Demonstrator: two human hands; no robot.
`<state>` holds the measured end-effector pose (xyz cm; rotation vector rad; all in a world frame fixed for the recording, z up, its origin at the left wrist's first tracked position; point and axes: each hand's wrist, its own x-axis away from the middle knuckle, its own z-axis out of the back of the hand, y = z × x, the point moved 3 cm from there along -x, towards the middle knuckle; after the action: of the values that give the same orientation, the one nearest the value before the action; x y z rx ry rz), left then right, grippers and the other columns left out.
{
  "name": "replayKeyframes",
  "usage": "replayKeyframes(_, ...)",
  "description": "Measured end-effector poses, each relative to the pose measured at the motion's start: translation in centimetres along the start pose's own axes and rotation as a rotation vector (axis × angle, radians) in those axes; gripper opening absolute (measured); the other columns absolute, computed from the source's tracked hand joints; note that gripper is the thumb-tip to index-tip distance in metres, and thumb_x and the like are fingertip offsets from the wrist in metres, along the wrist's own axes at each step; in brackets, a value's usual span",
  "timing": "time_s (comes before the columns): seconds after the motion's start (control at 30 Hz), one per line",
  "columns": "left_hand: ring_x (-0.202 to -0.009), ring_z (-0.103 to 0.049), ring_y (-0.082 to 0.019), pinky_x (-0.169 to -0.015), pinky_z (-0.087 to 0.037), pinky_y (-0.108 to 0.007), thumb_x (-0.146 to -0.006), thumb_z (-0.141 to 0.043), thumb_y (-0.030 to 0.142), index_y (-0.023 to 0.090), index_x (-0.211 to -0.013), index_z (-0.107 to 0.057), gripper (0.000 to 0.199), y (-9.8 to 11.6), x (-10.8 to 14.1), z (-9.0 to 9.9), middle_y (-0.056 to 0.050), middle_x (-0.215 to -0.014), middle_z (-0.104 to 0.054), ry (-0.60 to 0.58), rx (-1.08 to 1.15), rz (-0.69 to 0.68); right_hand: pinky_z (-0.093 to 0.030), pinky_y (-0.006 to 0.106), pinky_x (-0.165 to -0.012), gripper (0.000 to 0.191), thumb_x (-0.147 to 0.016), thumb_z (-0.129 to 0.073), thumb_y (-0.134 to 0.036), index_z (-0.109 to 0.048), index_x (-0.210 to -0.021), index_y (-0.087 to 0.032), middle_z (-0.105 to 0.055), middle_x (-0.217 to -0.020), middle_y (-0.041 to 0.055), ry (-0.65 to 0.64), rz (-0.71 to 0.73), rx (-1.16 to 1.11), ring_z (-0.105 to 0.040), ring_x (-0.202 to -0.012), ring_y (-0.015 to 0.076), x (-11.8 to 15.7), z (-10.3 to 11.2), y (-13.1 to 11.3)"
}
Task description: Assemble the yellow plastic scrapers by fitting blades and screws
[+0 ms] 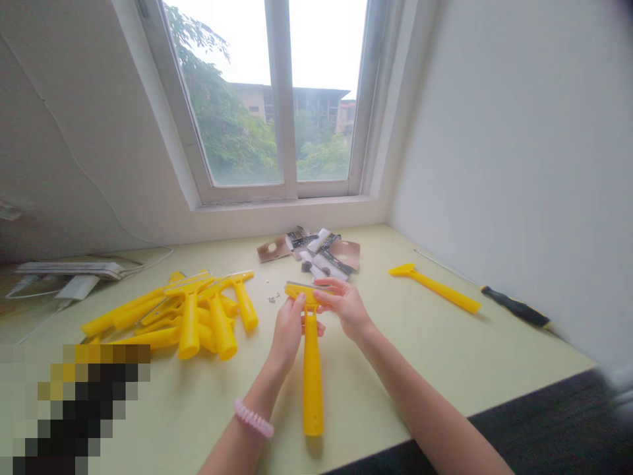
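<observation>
A yellow plastic scraper (312,389) stands out in front of me, its long handle pointing toward me and its wide head raised above the desk. My left hand (289,333) grips the head from the near left side. My right hand (343,307) holds the head's right end, with its fingers lying along the metal blade edge (306,285). A heap of similar yellow scrapers (198,323) lies left of my hands. Several tiny metal screws (271,297) sit on the desk just beyond my left hand.
Behind my hands lies a pile of cardboard and white packaging (311,251). To the right are a single yellow scraper (435,287) and a black-and-yellow screwdriver (517,308). Papers and white cables (69,274) lie at the desk's left. A wall and window (277,99) bound the far side.
</observation>
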<state>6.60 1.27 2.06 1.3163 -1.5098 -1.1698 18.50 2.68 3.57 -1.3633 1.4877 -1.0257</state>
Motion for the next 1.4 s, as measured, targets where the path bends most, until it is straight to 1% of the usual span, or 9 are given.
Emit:
replayKeyframes(0.23, -0.033, -0.048, -0.01, -0.033, -0.036, -0.022, -0.078, -0.04, 0.045, 0.013, -0.077, -0.047, 0.033, -0.5, 0.0, 0.1, -0.003, -0.058, -0.059, 0.05, -0.025, -0.074, -0.04, 0.023, -0.046, 0.037, -0.051, -0.074, -0.031, -0.06, -0.079, -0.013, -0.061, -0.057, -0.0002, 0.031, -0.027, 0.106, -0.052, -0.046, 0.0094, 0.2, -0.4, 0.6)
replayKeyframes(0.37, -0.033, -0.046, -0.01, -0.032, -0.034, -0.022, -0.076, -0.042, 0.044, 0.013, -0.077, -0.048, 0.031, 0.0, -0.3, 0.3, -0.002, -0.058, -0.059, 0.073, 0.02, -0.068, -0.041, 0.022, -0.047, 0.039, -0.056, -0.07, -0.036, -0.058, -0.086, -0.014, -0.062, -0.065, 0.002, 0.01, -0.015, 0.173, -0.055, -0.055, 0.0115, 0.0, -0.6, 0.6)
replayKeyframes(0.5, -0.036, -0.047, -0.01, -0.035, -0.036, -0.023, -0.075, -0.043, 0.044, 0.014, -0.074, -0.049, 0.03, 1.7, -0.8, 2.9, -0.003, -0.058, -0.059, 0.314, 0.066, -0.17, -0.046, 0.024, -0.055, 0.037, -0.071, -0.055, -0.042, -0.056, -0.097, -0.017, -0.064, -0.084, 0.0063, -0.006, 0.036, 0.241, -0.058, -0.074, 0.0152, -1.1, -0.5, 0.9)
replayKeyframes(0.57, -0.037, -0.047, -0.01, -0.036, -0.036, -0.023, -0.075, -0.043, 0.043, 0.015, -0.072, -0.05, 0.029, 2.4, -0.8, 4.3, -0.003, -0.058, -0.059, 0.44, 0.077, -0.218, -0.046, 0.025, -0.058, 0.029, -0.073, -0.052, -0.036, -0.059, -0.094, -0.017, -0.065, -0.085, 0.0057, -0.011, 0.061, 0.384, -0.058, -0.076, 0.0155, -1.7, -0.4, 1.4)
replayKeyframes(0.63, -0.037, -0.046, -0.011, -0.037, -0.036, -0.024, -0.076, -0.043, 0.042, 0.017, -0.069, -0.049, 0.027, 2.6, -0.9, 5.1, -0.004, -0.057, -0.059, 0.472, 0.071, -0.23, -0.046, 0.026, -0.061, 0.02, -0.072, -0.052, -0.028, -0.062, -0.086, -0.017, -0.066, -0.082, 0.0048, -0.049, 0.08, 0.586, -0.059, -0.075, 0.0156, -2.2, -0.6, 1.9)
replayKeyframes(0.83, -0.038, -0.047, -0.012, -0.038, -0.037, -0.026, -0.075, -0.046, 0.043, 0.019, -0.069, -0.049, 0.024, 2.0, -1.1, 5.0, -0.004, -0.06, -0.06, 0.466, 0.058, -0.197, -0.041, 0.025, -0.073, 0.026, -0.071, -0.044, -0.009, -0.066, -0.082, -0.016, -0.067, -0.086, 0.0061, -0.11, 0.298, 1.111, -0.059, -0.08, 0.016, -2.9, -2.9, 2.9)
replayKeyframes(1.03, -0.04, -0.049, -0.014, -0.039, -0.038, -0.027, -0.076, -0.043, 0.043, 0.02, -0.071, -0.05, 0.024, 1.7, -1.2, 5.0, -0.004, -0.062, -0.061, 0.426, 0.061, -0.181, -0.038, 0.025, -0.073, 0.023, -0.077, -0.043, -0.012, -0.065, -0.085, -0.015, -0.064, -0.086, 0.0086, -0.092, 0.395, 1.46, -0.053, -0.088, 0.0182, -4.9, -5.6, 3.7)
replayKeyframes(1.2, -0.046, -0.054, -0.015, -0.042, -0.042, -0.028, -0.076, -0.043, 0.042, 0.02, -0.072, -0.049, 0.023, 1.8, -1.1, 4.5, -0.004, -0.061, -0.06, 0.401, 0.049, -0.175, -0.037, 0.025, -0.068, 0.016, -0.074, -0.048, -0.012, -0.064, -0.076, -0.014, -0.063, -0.081, 0.0101, -0.076, 0.361, 1.496, -0.052, -0.084, 0.0192, -6.5, -6.6, 4.1)
replayKeyframes(1.4, -0.042, -0.052, -0.013, -0.038, -0.04, -0.025, -0.078, -0.039, 0.038, 0.019, -0.071, -0.047, 0.021, 1.8, -1.0, 4.2, -0.004, -0.063, -0.06, 0.383, 0.011, -0.174, -0.037, 0.026, -0.07, 0.017, -0.071, -0.05, -0.008, -0.065, -0.07, -0.015, -0.064, -0.079, 0.0105, -0.075, 0.334, 1.425, -0.05, -0.088, 0.0203, -7.3, -6.6, 4.5)
